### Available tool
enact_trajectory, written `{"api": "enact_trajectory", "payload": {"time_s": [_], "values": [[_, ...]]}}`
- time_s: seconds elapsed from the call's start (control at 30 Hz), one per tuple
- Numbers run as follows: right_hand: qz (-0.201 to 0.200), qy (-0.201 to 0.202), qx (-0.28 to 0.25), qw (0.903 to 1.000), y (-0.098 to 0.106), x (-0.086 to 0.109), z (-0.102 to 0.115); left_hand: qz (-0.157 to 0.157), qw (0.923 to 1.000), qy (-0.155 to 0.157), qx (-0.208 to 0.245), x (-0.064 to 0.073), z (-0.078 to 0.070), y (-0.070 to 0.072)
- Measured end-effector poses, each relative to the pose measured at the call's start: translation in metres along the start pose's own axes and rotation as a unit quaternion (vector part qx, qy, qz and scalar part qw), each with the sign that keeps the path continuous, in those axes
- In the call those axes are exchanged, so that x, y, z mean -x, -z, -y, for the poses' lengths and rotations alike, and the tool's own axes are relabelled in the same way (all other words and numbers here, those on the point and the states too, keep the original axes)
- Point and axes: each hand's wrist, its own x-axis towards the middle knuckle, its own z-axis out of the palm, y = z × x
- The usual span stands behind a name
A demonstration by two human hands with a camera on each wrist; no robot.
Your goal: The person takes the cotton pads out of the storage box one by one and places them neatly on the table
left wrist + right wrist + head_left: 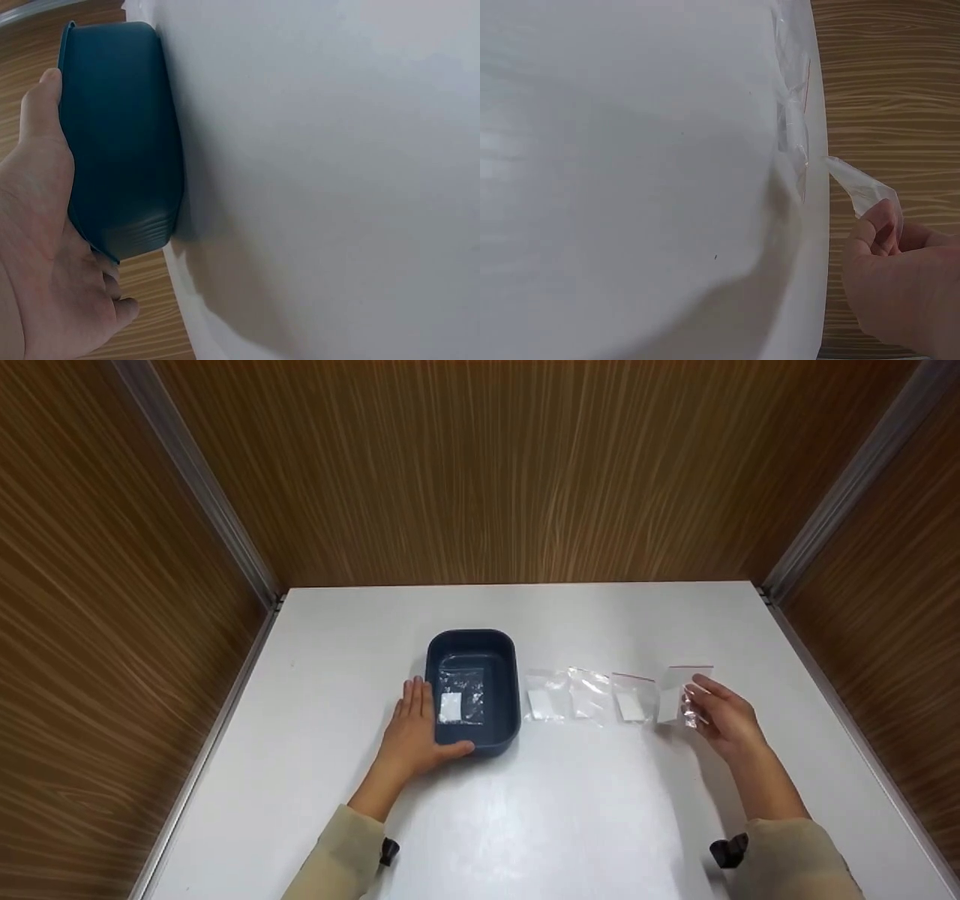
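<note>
A dark blue rectangular bin (pixel 499 739) stands on the white table, holding a clear plastic bag (pixel 472 709) with a white piece in it. My left hand (pixel 411 733) rests against the bin's near left corner, fingers straight along its side and thumb over the front rim (pixel 66 112). Off to the right, my right hand (pixel 726 718) pinches a clear zip-lock bag (pixel 671 705) by its right side; this bag has a red top strip and a white piece inside. In the right wrist view the pinched bag (pixel 866 191) stands up off the table.
Three more clear zip-lock bags lie in a row between the bin and my right hand: one beside the bin (pixel 544 697), a middle bag (pixel 589 694) and a red-stripped bag (pixel 632 699). Wood-grain panels (pixel 480 472) enclose the table (pixel 525 817) at the back and sides.
</note>
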Motion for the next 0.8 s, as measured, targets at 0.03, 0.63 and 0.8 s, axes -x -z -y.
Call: {"api": "enact_trajectory", "payload": {"time_s": [0.03,0.63,0.8], "values": [[0.000,-0.001,0.000,1.0000,0.001,0.000,-0.001,0.001,1.0000,0.000,0.001,0.000,0.000,0.000],[-0.031,-0.030,-0.003,0.9991,0.019,-0.007,-0.007,0.000,1.0000,0.002,0.002,-0.001,-0.001,-0.001],[-0.042,-0.024,0.041,0.9980,0.024,-0.010,-0.009,0.002,1.0000,0.004,0.000,-0.001,-0.001,0.000]]}}
